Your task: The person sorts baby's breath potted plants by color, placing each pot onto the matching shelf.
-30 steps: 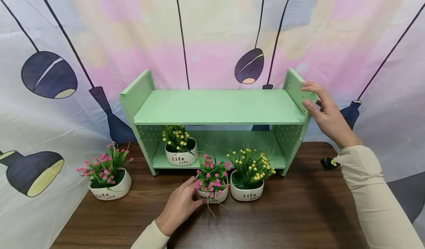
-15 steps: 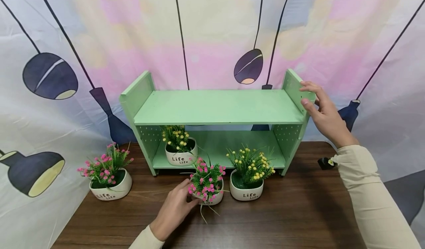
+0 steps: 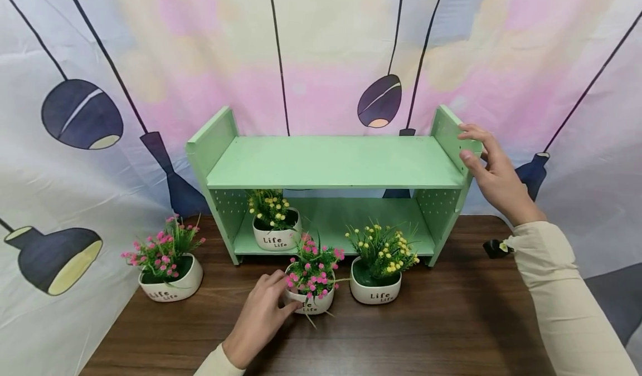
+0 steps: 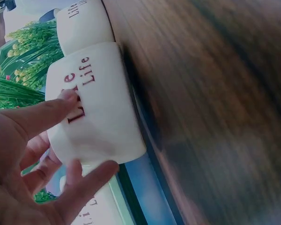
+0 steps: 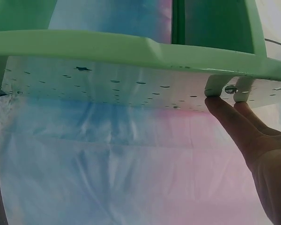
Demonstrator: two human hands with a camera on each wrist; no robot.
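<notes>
pink-flowered planter [image 3: 321, 302] held by one end, neighbours close

my left hand [image 3: 261, 317] grips the left end of this white oval planter, thumb [image 4: 61, 104] across its front, fingers [image 4: 89, 186] round the side. it looks upright, in front of the green shelf unit [image 3: 336, 161]; i can't tell whether its base touches the tabletop [image 3: 401, 337]. my right hand [image 3: 496, 175] is loosely spread, fingertips [image 5: 215, 102] touching the outer face of the unit's right side panel [image 5: 131, 96].

with only one end held, i'd judge the planter could swivel or tip if my thumb slips on the smooth wall. a swing rightward could knock the yellow-flowered planter [image 3: 375, 293] just beside it. carried too low, it might bump the lower shelf [image 3: 331, 217] or the second yellow-flowered planter [image 3: 276, 239] on it. leaning too hard with my right hand could shift the whole unit.
</notes>
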